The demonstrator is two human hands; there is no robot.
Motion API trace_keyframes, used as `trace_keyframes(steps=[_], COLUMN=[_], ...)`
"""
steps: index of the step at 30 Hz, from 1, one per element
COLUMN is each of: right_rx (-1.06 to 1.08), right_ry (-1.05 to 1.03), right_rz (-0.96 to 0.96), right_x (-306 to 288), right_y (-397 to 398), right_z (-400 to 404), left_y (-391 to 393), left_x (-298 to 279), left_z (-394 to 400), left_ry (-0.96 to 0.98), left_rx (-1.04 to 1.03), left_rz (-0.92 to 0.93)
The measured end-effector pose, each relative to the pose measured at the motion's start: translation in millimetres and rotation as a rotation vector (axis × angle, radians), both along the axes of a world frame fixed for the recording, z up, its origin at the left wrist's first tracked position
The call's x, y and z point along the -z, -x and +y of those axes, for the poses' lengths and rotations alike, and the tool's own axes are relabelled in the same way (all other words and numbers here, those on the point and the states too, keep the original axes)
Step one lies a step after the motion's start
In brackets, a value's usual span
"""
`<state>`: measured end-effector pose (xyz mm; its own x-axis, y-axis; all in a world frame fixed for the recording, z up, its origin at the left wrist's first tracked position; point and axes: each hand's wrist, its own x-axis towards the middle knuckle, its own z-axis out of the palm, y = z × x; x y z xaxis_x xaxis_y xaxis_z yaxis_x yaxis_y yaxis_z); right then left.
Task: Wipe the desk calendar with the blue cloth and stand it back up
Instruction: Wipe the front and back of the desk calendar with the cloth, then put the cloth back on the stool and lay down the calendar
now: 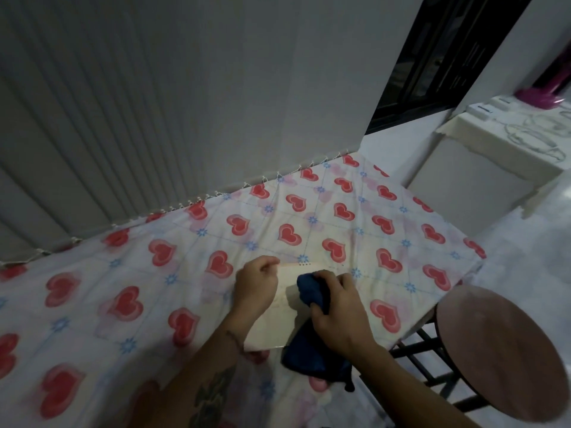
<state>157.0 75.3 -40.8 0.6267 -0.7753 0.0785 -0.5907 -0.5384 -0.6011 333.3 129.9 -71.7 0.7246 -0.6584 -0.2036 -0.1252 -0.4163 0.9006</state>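
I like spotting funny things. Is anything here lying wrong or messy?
Only the desk calendar: it lies flat on the heart tablecloth instead of standing, while the right hand rubs it with the blue cloth.

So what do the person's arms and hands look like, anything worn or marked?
Both hands are bare: no gloves, and no sleeves in view. The left hand has a thin bracelet at the wrist and a dark tattoo on the forearm. The right hand and forearm show no markings or jewellery.
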Motion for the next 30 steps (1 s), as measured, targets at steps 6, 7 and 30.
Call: trace_keyframes(steps=[6,7,30], right_rx=[0.087,0.084,0.121], right_ry=[-0.072,-0.108,-0.424], right_rz=[-0.096,-0.1,-0.023], right_x=[-2.0,-2.4,-79.5], right_y=[14.2,19.3,302.5], right_z=[2.1,0.6,-151.4], left_y=[45.5,50.8,261.2], left_x=[-18.6,-22.2,-93.1], left_z=[-10.9,-14.6,-160.7], left_ry=[0.11,0.126,0.181], left_rx=[0.253,0.266,0.739], left_rz=[0.21,0.217,-0.057])
